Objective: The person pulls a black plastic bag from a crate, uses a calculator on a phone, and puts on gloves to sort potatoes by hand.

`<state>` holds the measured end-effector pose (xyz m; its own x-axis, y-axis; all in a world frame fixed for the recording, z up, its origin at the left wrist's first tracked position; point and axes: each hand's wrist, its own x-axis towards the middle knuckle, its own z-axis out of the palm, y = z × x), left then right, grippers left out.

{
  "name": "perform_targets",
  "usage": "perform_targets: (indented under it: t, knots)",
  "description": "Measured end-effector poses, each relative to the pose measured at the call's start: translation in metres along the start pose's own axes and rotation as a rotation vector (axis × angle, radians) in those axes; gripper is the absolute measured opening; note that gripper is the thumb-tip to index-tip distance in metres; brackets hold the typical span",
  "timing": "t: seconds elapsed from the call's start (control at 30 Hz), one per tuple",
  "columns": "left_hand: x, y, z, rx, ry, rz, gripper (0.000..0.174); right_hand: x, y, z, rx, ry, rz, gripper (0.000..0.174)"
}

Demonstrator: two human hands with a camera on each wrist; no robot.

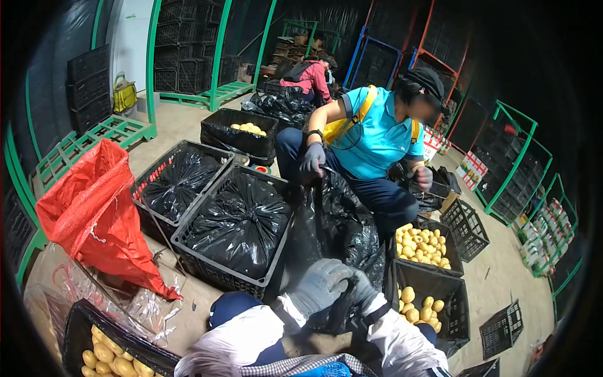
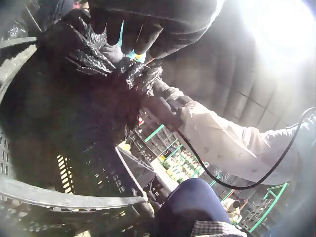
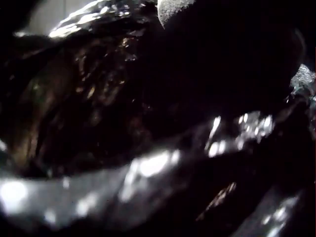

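Note:
Side by side at the lower middle of the head view are my left hand (image 1: 320, 288) and right hand (image 1: 364, 293), both in grey gloves. Between them they grip the gathered edge of a black plastic bag (image 1: 342, 229). In the left wrist view, the left hand's curled fingers (image 2: 145, 37) are at the bunched plastic (image 2: 94, 52), with the right hand (image 2: 165, 106) pinching its other side. A black crate (image 2: 74, 197) is below the bag. Dark, shiny plastic (image 3: 148, 168) fills the right wrist view and hides the right fingers.
Opposite me a person in a blue shirt (image 1: 383, 125) squats, one gloved hand at the plastic. Left stand crates with tied black bags (image 1: 232, 220) and a red sack (image 1: 94, 207). Crates of potatoes (image 1: 421, 245) are right; another potato crate (image 1: 116, 352) is lower left.

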<state>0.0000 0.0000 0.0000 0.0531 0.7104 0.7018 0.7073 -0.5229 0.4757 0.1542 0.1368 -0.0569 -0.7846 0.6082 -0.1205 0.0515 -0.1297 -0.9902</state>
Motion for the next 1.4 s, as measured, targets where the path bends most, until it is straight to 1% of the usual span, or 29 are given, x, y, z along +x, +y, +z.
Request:
perform_targets:
  t: [0.03,0.07,0.1,0.13,0.17,0.2,0.23,0.27,0.3,0.33,0.37,0.43,0.7,0.77,0.93,1.03,1.2,1.27,1.33,1.4]
  knots:
    - [0.003,0.003,0.000,-0.011,0.098,-0.004,0.029,0.000,-0.012,-0.011,-0.270,0.038,-0.029,0.038]
    - [0.004,0.004,0.000,-0.023,0.195,-0.009,0.026,0.016,-0.009,-0.035,0.325,-0.234,-0.072,0.035]
    - [-0.008,-0.001,-0.011,0.001,0.165,-0.079,0.025,0.047,0.021,-0.050,0.973,-0.503,-0.118,0.032]
    - [-0.007,-0.003,-0.012,-0.001,0.137,-0.096,0.025,0.071,0.036,-0.088,0.498,-0.137,-0.190,0.029]
    - [-0.005,-0.003,-0.010,-0.011,0.116,-0.119,0.025,0.082,0.044,-0.119,0.008,0.223,-0.239,0.025]
    - [-0.004,-0.005,-0.009,-0.012,0.119,-0.115,0.025,0.084,0.043,-0.123,0.004,0.223,-0.242,0.025]
    - [-0.006,-0.006,-0.008,-0.015,0.092,-0.120,0.026,0.099,0.026,-0.140,0.004,0.228,-0.246,0.025]
    - [-0.008,-0.008,-0.008,-0.018,0.065,-0.126,0.026,0.081,0.029,-0.151,0.002,0.233,-0.248,0.025]
    - [-0.009,-0.009,-0.007,-0.016,0.063,-0.127,0.026,0.084,0.016,-0.166,0.000,0.237,-0.250,0.025]
    - [-0.009,-0.009,-0.005,0.011,0.092,-0.106,0.026,0.101,0.004,-0.165,-0.003,0.242,-0.252,0.025]
    - [-0.010,-0.010,-0.004,0.038,0.120,-0.085,0.027,0.104,-0.004,-0.166,-0.004,0.248,-0.253,0.025]
    - [-0.011,-0.013,-0.003,0.061,0.110,-0.095,0.027,0.103,-0.012,-0.177,-0.010,0.260,-0.253,0.025]
    - [-0.012,-0.016,-0.004,0.075,0.068,-0.133,0.028,0.101,-0.001,-0.182,-0.045,0.304,-0.272,0.025]
    - [-0.012,-0.015,-0.006,0.015,-0.053,-0.216,0.030,0.097,0.008,-0.183,-0.052,0.318,-0.275,0.025]
    - [-0.012,-0.018,-0.001,0.026,-0.038,-0.203,0.030,0.098,0.008,-0.180,-0.074,0.356,-0.282,0.025]
    - [-0.013,-0.019,0.001,0.021,-0.036,-0.200,0.030,0.085,0.014,-0.183,-0.083,0.377,-0.288,0.025]
    - [-0.013,-0.020,0.003,0.015,-0.039,-0.218,0.030,0.096,-0.001,-0.186,-0.101,0.402,-0.316,0.025]
    - [-0.013,-0.023,0.006,0.014,-0.071,-0.262,0.029,0.089,0.004,-0.189,-0.108,0.409,-0.332,0.025]
    - [-0.013,-0.024,0.007,0.028,-0.068,-0.252,0.030,0.082,0.003,-0.189,-0.121,0.416,-0.346,0.026]
    - [-0.014,-0.025,0.009,0.038,-0.069,-0.246,0.030,0.096,-0.011,-0.192,-0.132,0.426,-0.355,0.026]
